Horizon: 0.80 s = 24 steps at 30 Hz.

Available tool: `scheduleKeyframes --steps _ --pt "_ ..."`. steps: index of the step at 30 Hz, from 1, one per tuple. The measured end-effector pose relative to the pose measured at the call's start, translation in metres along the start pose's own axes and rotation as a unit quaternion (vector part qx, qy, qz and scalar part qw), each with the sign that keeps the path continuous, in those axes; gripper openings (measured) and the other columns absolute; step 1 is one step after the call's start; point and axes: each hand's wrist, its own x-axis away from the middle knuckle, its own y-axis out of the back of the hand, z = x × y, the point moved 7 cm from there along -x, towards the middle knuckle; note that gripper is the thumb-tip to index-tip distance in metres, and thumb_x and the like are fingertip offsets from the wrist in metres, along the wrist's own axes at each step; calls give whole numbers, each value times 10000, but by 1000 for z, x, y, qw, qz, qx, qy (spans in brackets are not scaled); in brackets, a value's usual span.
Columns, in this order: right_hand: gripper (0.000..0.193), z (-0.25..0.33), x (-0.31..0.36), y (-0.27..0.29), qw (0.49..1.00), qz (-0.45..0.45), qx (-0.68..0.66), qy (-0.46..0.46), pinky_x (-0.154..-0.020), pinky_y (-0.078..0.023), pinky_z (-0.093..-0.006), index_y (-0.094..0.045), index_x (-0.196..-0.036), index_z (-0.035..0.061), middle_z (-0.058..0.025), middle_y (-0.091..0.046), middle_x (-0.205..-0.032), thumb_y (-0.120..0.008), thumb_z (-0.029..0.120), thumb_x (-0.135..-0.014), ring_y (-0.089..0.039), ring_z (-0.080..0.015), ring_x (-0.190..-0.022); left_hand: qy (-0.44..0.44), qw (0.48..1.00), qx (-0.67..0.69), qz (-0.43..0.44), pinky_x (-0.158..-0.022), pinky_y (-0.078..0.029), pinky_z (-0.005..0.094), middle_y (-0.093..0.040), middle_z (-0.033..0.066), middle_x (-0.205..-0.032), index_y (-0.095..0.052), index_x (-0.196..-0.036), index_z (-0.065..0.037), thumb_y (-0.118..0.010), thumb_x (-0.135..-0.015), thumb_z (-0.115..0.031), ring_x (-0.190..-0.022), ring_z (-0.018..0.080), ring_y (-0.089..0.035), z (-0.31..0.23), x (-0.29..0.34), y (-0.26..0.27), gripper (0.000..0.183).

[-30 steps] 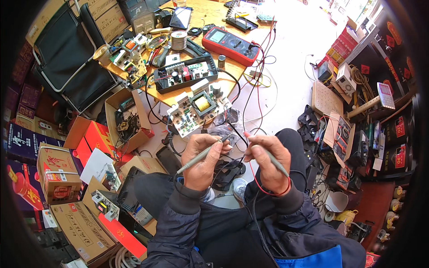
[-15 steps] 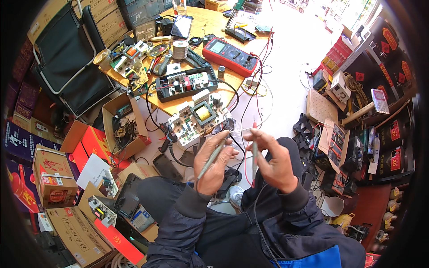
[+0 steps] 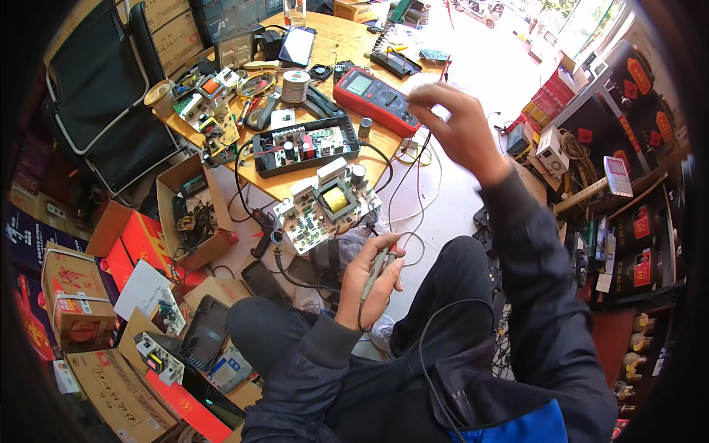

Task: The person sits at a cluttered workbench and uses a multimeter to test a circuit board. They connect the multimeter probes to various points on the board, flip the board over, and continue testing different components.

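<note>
In front of my knees, my left hand (image 3: 369,288) is closed round a pair of grey test probes (image 3: 375,272), with a bit of red showing near their upper end. Their thin leads trail below. My right hand (image 3: 461,129) is stretched out over the right end of a red multimeter (image 3: 377,101), fingers bent near its dial. Slight blur and the hand's own angle hide whether its fingertips touch or grip anything. Just beyond my left hand, a bare circuit board (image 3: 329,207) with a yellow-wound transformer rests at the table's near edge. Behind it sits an opened black case (image 3: 306,145) with a board inside.
The wooden table (image 3: 343,44) also carries a solder spool (image 3: 295,86), a phone (image 3: 298,46) and more circuit boards (image 3: 210,107). Cardboard boxes (image 3: 122,391) crowd the left floor. Cables loop between table and knees. Shelves with boxed goods (image 3: 639,244) stand right.
My right hand has let go of its probe and moved up and away to the multimeter. Both probes are now together in my left hand, which has shifted slightly right.
</note>
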Motion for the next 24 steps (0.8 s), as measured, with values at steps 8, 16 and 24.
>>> scheduleKeyframes --steps 8,16,24 --pt "183 -101 -66 -75 975 213 64 -6 -835 -579 -405 -827 -960 25 -153 -784 -956 -758 158 -853 -746 -330 -883 39 998 -39 6 -729 -550 265 -656 82 -1180 -575 -1438 10 -619 -1048 -8 -792 99 -626 9 -1 5 392" --pt "229 -109 -67 -80 983 153 82 -54 -759 -577 -412 -816 -956 1 -180 -763 -836 -780 222 -909 -739 -325 -771 43 999 -31 11 -730 -554 263 -655 76 -1165 -581 -1433 8 -628 -1051 -14 -794 94 -623 12 -3 5 385" --pt "286 -122 -69 -83 975 112 104 -164 -781 -596 -446 -818 -936 -12 -241 -759 -835 -811 260 -848 -751 -381 -766 52 998 -29 6 -717 -536 253 -658 67 -1158 -586 -1431 2 -624 -1053 -18 -791 88 -617 14 -3 4 380"
